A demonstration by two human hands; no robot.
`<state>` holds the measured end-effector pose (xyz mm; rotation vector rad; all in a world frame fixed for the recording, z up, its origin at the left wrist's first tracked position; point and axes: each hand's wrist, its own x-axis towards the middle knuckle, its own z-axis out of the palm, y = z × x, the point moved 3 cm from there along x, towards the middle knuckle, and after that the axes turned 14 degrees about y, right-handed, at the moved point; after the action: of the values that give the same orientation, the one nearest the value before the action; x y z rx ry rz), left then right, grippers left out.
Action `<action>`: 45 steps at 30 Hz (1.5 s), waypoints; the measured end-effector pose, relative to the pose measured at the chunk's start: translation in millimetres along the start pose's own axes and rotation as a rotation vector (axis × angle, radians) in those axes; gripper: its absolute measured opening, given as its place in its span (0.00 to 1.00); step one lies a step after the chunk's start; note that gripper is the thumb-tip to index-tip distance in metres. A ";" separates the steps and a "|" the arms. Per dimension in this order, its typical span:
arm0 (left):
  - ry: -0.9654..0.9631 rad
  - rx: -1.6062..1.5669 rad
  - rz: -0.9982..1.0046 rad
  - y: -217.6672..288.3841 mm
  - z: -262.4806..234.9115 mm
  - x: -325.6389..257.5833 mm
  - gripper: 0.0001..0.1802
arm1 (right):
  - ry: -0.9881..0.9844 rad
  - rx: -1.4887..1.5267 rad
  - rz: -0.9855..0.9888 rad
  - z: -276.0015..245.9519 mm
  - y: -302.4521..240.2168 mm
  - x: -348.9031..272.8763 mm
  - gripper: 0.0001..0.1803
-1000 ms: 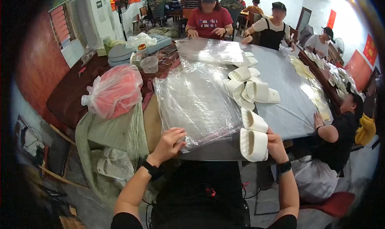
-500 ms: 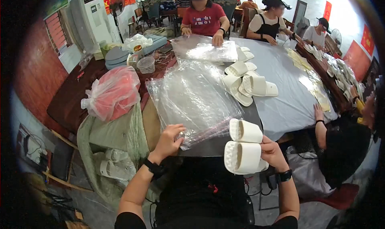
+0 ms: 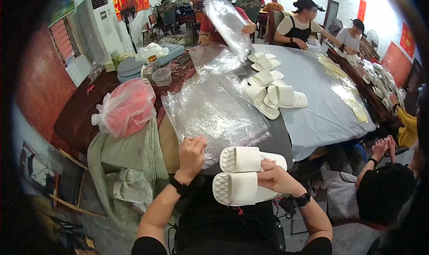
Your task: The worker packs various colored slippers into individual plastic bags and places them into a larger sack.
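A pair of white slippers (image 3: 237,160) is in my right hand (image 3: 275,177), side by side with the padded footbeds pointing left. My right thumb and fingers close around them near the straps, above the table's near edge. My left hand (image 3: 193,156) lies at the near-left corner of a stack of clear plastic bags (image 3: 214,107). Its fingers are stretched out over the plastic, and the thumb is mostly hidden. More white slippers (image 3: 286,96) lie in a loose group beyond the stack's right side.
A grey cloth (image 3: 321,116) covers the table's right part. Leftward stand a tied bag with pink contents (image 3: 127,105) and a green sack (image 3: 129,152). Across the table a person lifts a clear bag (image 3: 228,22); another sits close on my right (image 3: 380,188).
My right hand has brought the slippers leftward, turning them flatter toward the bags. My left fingers have straightened. The person opposite has raised a clear bag; the one at right has withdrawn from the table.
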<state>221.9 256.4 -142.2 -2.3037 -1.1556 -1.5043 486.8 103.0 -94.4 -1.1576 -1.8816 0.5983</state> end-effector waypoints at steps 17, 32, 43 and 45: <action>0.000 -0.111 0.179 59.6 -23.9 19.7 0.23 | 0.430 -0.213 0.134 21.1 14.6 53.7 0.05; -0.056 -0.202 -0.019 17.6 3.2 19.3 0.27 | 0.395 -0.372 -0.011 42.2 12.7 65.8 0.10; -0.110 -0.337 0.115 91.7 -32.7 20.1 0.27 | 0.424 -0.387 -0.064 68.8 25.1 62.3 0.19; -0.160 -0.423 0.187 106.4 -39.2 21.5 0.28 | 0.453 -0.431 -0.141 71.5 43.0 65.7 0.20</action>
<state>269.8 174.2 -77.0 -2.7567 -0.6713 -1.6445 432.7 182.9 -138.7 -1.2835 -1.7103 -0.1558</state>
